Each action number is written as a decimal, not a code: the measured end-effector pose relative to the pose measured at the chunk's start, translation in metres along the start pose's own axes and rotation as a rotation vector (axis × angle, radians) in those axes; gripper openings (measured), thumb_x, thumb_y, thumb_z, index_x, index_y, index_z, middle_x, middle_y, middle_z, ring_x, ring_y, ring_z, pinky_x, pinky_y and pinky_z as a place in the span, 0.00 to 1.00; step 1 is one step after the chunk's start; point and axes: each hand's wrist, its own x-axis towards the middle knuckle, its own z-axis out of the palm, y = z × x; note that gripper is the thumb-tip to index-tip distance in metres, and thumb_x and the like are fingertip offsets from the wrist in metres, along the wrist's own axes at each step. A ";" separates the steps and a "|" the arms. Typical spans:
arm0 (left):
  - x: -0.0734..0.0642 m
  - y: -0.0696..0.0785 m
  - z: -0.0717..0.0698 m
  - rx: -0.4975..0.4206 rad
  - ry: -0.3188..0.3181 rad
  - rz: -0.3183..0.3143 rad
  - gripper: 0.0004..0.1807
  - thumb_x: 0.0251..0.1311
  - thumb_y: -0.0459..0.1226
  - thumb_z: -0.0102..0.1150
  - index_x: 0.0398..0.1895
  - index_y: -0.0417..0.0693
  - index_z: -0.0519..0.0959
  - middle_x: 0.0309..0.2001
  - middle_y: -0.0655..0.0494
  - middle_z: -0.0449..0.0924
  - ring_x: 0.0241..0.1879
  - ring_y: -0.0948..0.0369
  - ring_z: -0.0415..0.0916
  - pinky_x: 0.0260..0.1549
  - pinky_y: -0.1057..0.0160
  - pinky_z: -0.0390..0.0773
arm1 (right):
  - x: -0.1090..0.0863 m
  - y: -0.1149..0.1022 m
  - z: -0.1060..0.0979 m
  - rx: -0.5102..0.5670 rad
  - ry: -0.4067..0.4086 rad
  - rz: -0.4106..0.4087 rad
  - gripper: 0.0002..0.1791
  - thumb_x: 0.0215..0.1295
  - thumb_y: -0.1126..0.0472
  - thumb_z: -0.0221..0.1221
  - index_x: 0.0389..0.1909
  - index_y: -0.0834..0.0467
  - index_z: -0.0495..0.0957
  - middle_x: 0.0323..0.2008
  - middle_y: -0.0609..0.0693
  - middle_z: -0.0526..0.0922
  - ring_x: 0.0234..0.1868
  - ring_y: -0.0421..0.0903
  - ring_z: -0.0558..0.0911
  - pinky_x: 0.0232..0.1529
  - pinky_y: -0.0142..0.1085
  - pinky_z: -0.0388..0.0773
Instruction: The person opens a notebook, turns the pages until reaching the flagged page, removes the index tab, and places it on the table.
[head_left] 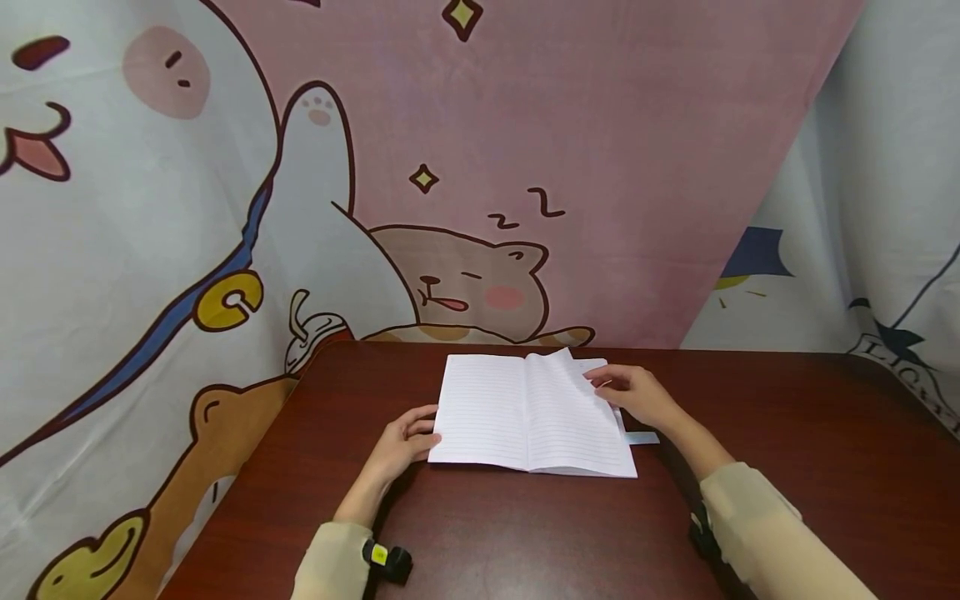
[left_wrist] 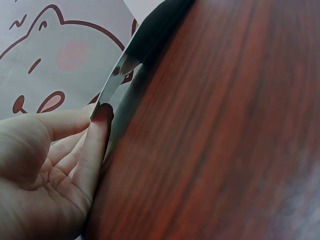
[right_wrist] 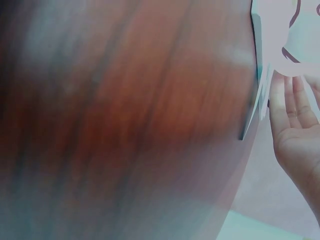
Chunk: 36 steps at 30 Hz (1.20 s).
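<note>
Right hand (head_left: 633, 393) pinches a page (head_left: 570, 408) at the notebook's (head_left: 480, 408) right, left hand (head_left: 401, 446) its left edge; likely page-turning, next needing a leftward sweep.

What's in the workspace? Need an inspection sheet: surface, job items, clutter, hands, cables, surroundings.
Surface: dark reddish-brown table, wood grain, some glare.
Job items: notebook open to lined pages; a right-side page partly raised.
Clutter: pale strip jutting past the notebook's right edge.
Left hand: holds the notebook's left edge, thumb on top.
Right hand: at the raised page's edge; pinch unclear.
Cables: nothing seen.
Surroundings: cartoon-print cloth behind the table.
</note>
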 end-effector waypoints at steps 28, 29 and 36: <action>-0.003 0.001 -0.002 -0.006 -0.010 0.016 0.29 0.64 0.30 0.61 0.68 0.38 0.69 0.56 0.34 0.79 0.41 0.63 0.84 0.38 0.64 0.84 | 0.008 -0.012 0.016 0.056 -0.044 -0.038 0.13 0.70 0.67 0.58 0.51 0.59 0.85 0.50 0.57 0.86 0.47 0.43 0.81 0.45 0.26 0.79; -0.003 0.001 -0.002 -0.005 -0.005 0.013 0.28 0.64 0.30 0.62 0.68 0.38 0.70 0.56 0.34 0.79 0.40 0.63 0.84 0.37 0.64 0.84 | 0.008 -0.011 0.016 0.063 -0.043 -0.043 0.13 0.69 0.69 0.57 0.51 0.60 0.85 0.50 0.58 0.86 0.48 0.43 0.81 0.45 0.26 0.79; -0.002 0.000 -0.002 -0.006 -0.019 0.023 0.29 0.64 0.30 0.61 0.69 0.38 0.69 0.56 0.33 0.79 0.40 0.63 0.83 0.38 0.64 0.84 | 0.011 -0.013 0.020 0.022 -0.010 -0.074 0.16 0.64 0.73 0.59 0.50 0.59 0.85 0.48 0.57 0.86 0.48 0.50 0.83 0.47 0.29 0.78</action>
